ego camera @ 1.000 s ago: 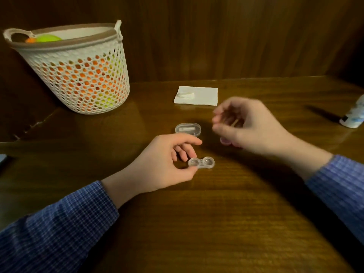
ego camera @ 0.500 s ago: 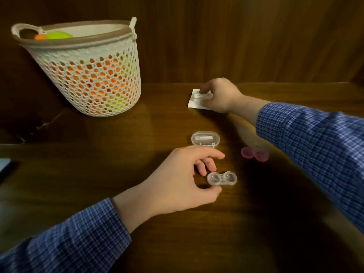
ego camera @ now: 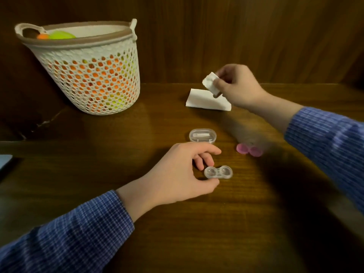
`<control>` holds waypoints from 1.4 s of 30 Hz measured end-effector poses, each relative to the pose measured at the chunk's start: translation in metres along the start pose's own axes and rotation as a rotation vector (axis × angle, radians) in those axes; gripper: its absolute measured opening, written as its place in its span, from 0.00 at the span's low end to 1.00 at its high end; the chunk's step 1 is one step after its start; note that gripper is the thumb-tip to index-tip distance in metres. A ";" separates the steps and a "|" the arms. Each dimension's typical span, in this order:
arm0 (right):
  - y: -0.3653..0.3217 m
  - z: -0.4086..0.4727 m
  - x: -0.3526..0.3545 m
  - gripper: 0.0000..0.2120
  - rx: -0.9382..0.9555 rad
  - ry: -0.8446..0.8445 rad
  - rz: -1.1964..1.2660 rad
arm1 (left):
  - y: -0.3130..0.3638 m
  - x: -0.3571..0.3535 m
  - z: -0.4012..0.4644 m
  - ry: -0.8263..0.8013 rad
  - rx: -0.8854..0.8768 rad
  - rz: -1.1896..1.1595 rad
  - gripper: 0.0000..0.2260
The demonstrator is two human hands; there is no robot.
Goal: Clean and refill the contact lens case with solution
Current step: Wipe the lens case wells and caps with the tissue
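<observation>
The clear two-well contact lens case (ego camera: 218, 172) lies open on the wooden table (ego camera: 177, 233), pinched at its left end by my left hand (ego camera: 177, 174). The case's pink double lid (ego camera: 249, 150) rests on the table to the right. My right hand (ego camera: 236, 85) is raised near the back of the table and pinches a small white wad of tissue (ego camera: 211, 82) above a flat white napkin (ego camera: 206, 100). No solution bottle is in view.
A clear oval plastic box (ego camera: 202, 135) with a white item inside sits just behind my left hand. A white mesh basket (ego camera: 88, 71) holding orange and green things stands at the back left against the wooden wall. A pale flat edge (ego camera: 5, 161) shows at the far left.
My right hand reached back to the napkin, took the small tissue wad and lifted it off the napkin. My left hand stayed on the lens case.
</observation>
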State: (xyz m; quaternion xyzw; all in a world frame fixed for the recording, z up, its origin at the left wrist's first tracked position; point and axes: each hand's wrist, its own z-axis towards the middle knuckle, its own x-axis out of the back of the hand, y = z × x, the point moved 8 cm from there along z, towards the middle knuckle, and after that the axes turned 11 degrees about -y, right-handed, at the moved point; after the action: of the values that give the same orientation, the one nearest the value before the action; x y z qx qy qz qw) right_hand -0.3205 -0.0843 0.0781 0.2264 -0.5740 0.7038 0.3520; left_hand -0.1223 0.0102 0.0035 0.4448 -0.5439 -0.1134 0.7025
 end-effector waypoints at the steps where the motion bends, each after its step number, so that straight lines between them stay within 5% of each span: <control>1: -0.003 -0.015 0.005 0.05 0.011 -0.016 0.070 | 0.001 0.000 0.000 0.001 -0.001 0.000 0.26; 7: -0.002 -0.122 0.001 0.08 -0.053 -0.226 0.475 | 0.002 0.000 0.001 0.029 0.006 -0.010 0.24; 11: -0.005 -0.159 -0.018 0.17 -0.082 -0.404 0.478 | 0.002 -0.001 0.003 0.035 0.018 -0.019 0.25; 16: -0.003 -0.166 -0.033 0.04 -0.086 -0.490 0.308 | 0.005 0.000 0.004 0.065 -0.012 -0.032 0.24; 42: -0.006 -0.167 -0.040 0.08 -0.143 -0.302 -0.037 | 0.017 0.005 0.001 0.151 -0.152 -0.063 0.24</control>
State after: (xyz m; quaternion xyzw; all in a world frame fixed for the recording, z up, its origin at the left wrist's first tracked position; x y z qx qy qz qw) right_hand -0.2751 0.0684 0.0133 0.3146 -0.6648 0.6123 0.2900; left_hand -0.1269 0.0161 0.0201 0.4143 -0.4652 -0.1424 0.7692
